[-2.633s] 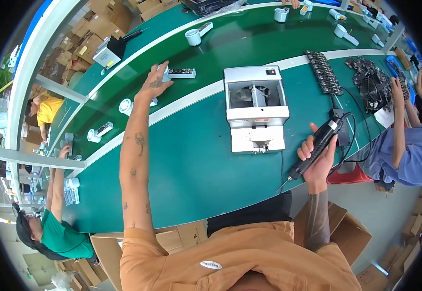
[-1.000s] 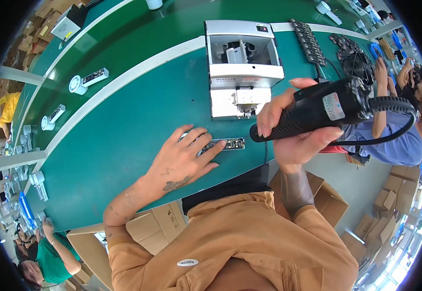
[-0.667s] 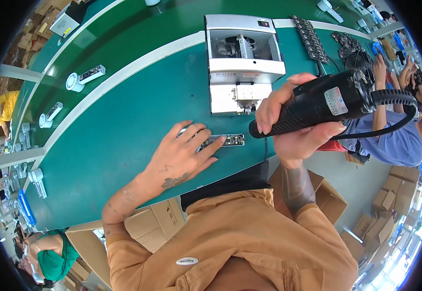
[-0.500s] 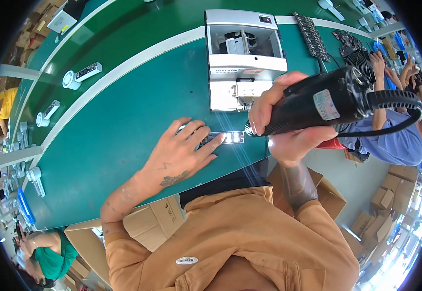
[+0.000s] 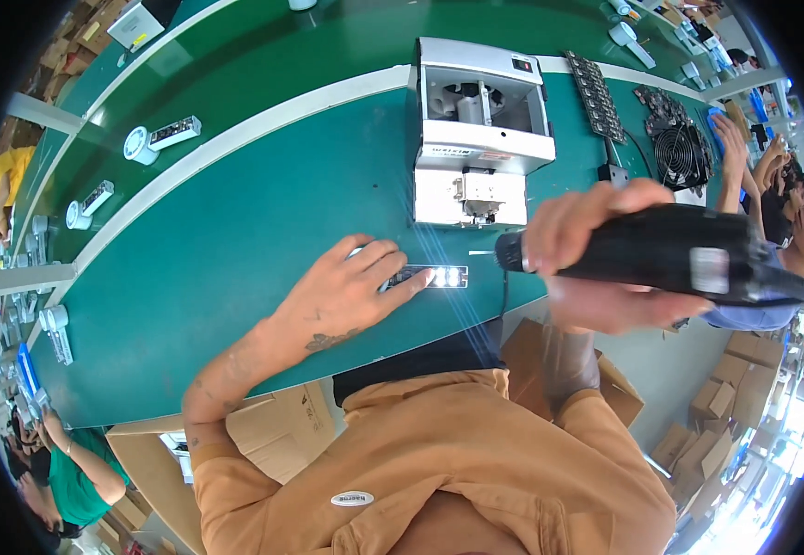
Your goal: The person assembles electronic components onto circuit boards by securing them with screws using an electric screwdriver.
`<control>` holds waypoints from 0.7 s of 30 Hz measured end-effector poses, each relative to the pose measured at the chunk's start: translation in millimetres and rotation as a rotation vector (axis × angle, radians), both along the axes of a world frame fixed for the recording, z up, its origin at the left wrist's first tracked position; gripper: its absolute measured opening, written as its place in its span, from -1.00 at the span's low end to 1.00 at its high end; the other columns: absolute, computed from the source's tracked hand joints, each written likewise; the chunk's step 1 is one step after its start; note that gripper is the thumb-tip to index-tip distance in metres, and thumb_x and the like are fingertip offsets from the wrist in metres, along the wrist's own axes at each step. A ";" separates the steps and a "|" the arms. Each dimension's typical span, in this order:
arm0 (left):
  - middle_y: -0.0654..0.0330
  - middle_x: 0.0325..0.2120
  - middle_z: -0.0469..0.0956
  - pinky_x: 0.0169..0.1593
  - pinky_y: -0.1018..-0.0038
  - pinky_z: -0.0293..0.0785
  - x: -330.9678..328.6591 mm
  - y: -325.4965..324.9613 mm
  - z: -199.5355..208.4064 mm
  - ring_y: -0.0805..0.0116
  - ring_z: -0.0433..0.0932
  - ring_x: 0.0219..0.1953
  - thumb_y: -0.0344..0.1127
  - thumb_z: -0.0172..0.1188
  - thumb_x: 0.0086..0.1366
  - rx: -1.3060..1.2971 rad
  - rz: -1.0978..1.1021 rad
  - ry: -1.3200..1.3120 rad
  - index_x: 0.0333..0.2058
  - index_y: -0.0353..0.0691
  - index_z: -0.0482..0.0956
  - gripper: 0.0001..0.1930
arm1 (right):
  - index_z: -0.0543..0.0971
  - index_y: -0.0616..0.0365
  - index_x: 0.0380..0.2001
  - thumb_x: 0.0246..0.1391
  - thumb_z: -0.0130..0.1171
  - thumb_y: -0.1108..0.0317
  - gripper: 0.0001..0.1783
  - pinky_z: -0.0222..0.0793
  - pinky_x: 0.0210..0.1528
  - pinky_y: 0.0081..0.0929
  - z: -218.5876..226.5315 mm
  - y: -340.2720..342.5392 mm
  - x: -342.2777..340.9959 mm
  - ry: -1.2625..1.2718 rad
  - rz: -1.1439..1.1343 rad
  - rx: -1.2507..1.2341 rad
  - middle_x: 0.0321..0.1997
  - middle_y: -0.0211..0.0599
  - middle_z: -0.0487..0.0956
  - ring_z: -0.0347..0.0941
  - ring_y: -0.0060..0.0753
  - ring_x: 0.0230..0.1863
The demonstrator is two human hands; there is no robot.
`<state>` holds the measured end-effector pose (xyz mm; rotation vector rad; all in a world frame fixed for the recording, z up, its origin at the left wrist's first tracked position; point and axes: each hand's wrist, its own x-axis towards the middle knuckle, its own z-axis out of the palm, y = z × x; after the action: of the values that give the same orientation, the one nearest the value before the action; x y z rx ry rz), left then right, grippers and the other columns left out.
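My left hand (image 5: 351,289) is closed over a small light unit (image 5: 457,277) on the green work surface. Several white LEDs glow at the unit's uncovered right end, beside my thumb and fingertips. A bit of white shows between my fingers; the rest of the unit is hidden under the hand. My right hand (image 5: 564,231) is wrapped round a black electric screwdriver (image 5: 661,242), both smeared by motion. The thin screwdriver bit points left, apart from the unit and to its upper right. Whether a screw sits on its tip I cannot tell.
A silver screw feeder (image 5: 490,139) stands just beyond my hands. Behind it to the right lie a circuit board panel (image 5: 594,97) and a black fan (image 5: 681,155). White units (image 5: 147,145) sit on the far green belt. Co-workers' hands (image 5: 730,143) are at right; cartons (image 5: 295,421) stand below.
My right hand has drawn the screwdriver to the right, away from the light unit, and its bit now shows. My left hand stays on the unit. The whole view has shifted slightly.
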<state>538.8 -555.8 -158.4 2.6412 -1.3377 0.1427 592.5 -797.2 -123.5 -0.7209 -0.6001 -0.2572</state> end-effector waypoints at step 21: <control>0.16 -0.23 0.54 0.01 0.32 0.42 2.7 -13.9 -6.1 0.27 0.52 -0.09 -0.37 0.15 0.06 -0.001 0.041 -0.055 -0.02 -0.12 0.60 -0.57 | 0.28 0.28 0.09 -0.07 -0.33 -0.73 0.18 0.22 -0.71 -0.48 14.5 6.4 9.9 0.283 -0.133 -0.328 -0.69 -0.30 0.33 0.25 -0.43 -0.76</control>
<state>541.5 -569.7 -164.5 2.6840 -1.3001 0.2233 602.4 -790.8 -109.0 -1.0953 -0.3270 -0.1759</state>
